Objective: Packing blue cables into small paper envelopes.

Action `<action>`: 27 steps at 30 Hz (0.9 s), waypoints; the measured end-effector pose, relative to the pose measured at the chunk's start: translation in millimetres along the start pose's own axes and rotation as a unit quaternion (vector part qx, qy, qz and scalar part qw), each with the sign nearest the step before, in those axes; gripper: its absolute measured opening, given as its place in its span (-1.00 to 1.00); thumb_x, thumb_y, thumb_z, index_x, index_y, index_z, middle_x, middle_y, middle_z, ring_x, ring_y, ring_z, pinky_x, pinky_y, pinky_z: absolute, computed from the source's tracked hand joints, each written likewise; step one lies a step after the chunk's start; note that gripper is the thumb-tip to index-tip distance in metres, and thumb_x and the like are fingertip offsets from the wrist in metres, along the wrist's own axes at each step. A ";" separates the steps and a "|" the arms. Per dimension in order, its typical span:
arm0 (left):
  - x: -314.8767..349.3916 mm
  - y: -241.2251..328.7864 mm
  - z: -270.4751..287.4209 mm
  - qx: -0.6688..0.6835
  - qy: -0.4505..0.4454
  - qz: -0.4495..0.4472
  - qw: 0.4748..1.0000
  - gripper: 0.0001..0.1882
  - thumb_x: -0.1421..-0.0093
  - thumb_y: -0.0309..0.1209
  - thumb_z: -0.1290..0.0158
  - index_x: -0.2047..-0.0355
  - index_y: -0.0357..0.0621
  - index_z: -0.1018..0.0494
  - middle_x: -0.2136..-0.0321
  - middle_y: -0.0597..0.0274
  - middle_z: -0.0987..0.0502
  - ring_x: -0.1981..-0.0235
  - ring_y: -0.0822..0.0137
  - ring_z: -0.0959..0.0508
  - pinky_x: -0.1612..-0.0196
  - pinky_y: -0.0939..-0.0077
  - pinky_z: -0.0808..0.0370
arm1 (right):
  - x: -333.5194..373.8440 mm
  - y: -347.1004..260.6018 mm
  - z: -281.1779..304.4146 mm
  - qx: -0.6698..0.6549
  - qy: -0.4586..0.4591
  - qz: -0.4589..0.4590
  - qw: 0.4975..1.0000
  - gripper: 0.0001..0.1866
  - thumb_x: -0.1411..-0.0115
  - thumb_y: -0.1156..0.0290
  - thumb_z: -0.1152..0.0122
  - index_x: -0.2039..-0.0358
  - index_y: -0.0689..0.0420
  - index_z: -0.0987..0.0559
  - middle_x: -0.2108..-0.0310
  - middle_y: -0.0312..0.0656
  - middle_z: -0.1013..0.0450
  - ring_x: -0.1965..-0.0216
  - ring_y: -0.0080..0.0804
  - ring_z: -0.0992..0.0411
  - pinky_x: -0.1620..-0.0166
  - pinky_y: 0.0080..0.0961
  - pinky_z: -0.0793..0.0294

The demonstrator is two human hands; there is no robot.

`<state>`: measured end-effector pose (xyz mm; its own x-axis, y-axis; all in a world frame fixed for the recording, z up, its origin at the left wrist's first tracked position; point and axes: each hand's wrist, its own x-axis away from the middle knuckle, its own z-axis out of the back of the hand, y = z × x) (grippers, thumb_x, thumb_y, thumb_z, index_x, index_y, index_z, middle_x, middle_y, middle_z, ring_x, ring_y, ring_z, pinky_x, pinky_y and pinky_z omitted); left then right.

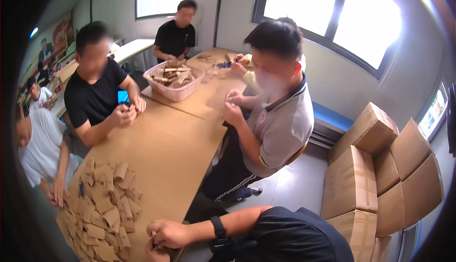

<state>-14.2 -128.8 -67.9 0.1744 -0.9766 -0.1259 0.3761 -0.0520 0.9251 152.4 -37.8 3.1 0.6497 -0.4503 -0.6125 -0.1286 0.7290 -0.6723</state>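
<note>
My right hand [173, 234], with a black band on its wrist, is at the near edge of the table with its fingers bent and pinched together. My left hand [158, 254] sits just below it, partly cut off by the lower edge, its fingers also closed. Something small and dark shows between the two hands, too small to name. To their left spreads a heap of small folded brown cardboard pieces [111, 214]. A thin dark blue object [81, 189] sticks up among these pieces.
Around the brown table [168, 141] several people work with small items in their hands. A pink basket [175, 91] of cardboard pieces stands at the far end. Blue items [224, 65] lie beyond it. Large cardboard boxes [349, 181] are stacked on the right by the wall.
</note>
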 end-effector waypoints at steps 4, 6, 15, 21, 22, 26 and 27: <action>-0.9 53.5 -4.9 0.170 -0.007 0.156 0.973 -0.59 -0.10 -0.65 0.04 -0.01 -0.33 -0.43 0.30 0.21 -0.51 0.37 0.45 -0.48 0.37 0.56 -0.47 | -6.6 -31.6 15.2 0.057 0.014 -0.051 0.997 -0.86 0.12 0.42 -0.36 0.53 0.16 -0.58 0.22 -0.13 -0.39 0.19 -0.13 -0.41 0.12 -0.25 -0.41; 0.1 119.9 -2.5 0.179 -0.050 0.170 0.968 -0.61 -0.12 -0.63 0.01 0.00 -0.33 -0.43 0.32 0.22 -0.52 0.39 0.46 -0.47 0.40 0.56 -0.47 | -11.7 -52.8 26.3 0.054 0.027 -0.114 0.992 -0.85 0.12 0.41 -0.37 0.55 0.17 -0.57 0.23 -0.13 -0.39 0.17 -0.15 -0.42 0.11 -0.26 -0.42; -0.2 231.3 28.1 0.154 -0.211 0.194 0.946 -0.85 -0.07 -0.57 -0.12 0.31 -0.24 -0.48 0.58 0.34 -0.48 0.62 0.53 -0.39 0.58 0.58 -0.32 | -45.4 -128.2 67.8 -0.051 0.030 -0.108 0.992 -0.77 0.25 0.44 -0.43 0.67 0.24 -0.50 0.27 -0.10 -0.46 0.24 -0.04 -0.45 0.18 -0.24 -0.47; 5.7 262.5 37.2 0.158 -0.281 0.278 0.905 -0.89 -0.12 -0.56 -0.10 0.31 -0.22 -0.53 0.55 0.34 -0.52 0.58 0.49 -0.44 0.53 0.55 -0.37 | -52.6 -149.2 93.7 -0.104 -0.165 -0.243 0.950 -0.83 0.20 0.39 -0.36 0.69 0.20 -0.56 0.37 -0.07 -0.47 0.14 -0.12 -0.44 0.10 -0.27 -0.46; 2.9 267.6 40.6 0.122 -0.298 0.285 0.903 -0.88 -0.15 -0.51 -0.08 0.28 -0.21 -0.53 0.53 0.32 -0.54 0.55 0.47 -0.46 0.50 0.53 -0.39 | -51.5 -149.4 94.4 -0.105 -0.160 -0.245 0.950 -0.83 0.20 0.39 -0.36 0.69 0.20 -0.56 0.37 -0.07 -0.47 0.14 -0.12 -0.44 0.10 -0.27 -0.46; -0.8 268.4 47.8 0.128 -0.316 0.308 0.888 -0.83 -0.20 -0.43 -0.04 0.23 -0.20 -0.52 0.48 0.29 -0.56 0.50 0.43 -0.49 0.44 0.49 -0.43 | -58.5 -159.8 102.3 -0.001 -0.099 -0.203 0.974 -0.87 0.13 0.37 -0.27 0.61 0.16 -0.57 0.25 -0.11 -0.45 0.13 -0.12 -0.44 0.08 -0.24 -0.45; -2.5 266.0 47.8 0.149 -0.316 0.314 0.883 -0.83 -0.21 -0.41 -0.03 0.23 -0.19 -0.52 0.47 0.29 -0.56 0.49 0.42 -0.50 0.43 0.48 -0.44 | -59.5 -160.5 102.2 0.069 -0.045 -0.162 0.983 -0.88 0.11 0.37 -0.24 0.56 0.15 -0.58 0.20 -0.13 -0.45 0.12 -0.12 -0.43 0.07 -0.23 -0.44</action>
<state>41.9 -150.1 195.7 -0.3154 -0.7488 0.5829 0.1140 0.5799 0.8066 210.9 -75.3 189.9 0.7051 -0.6265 -0.3321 0.1938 0.6208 -0.7596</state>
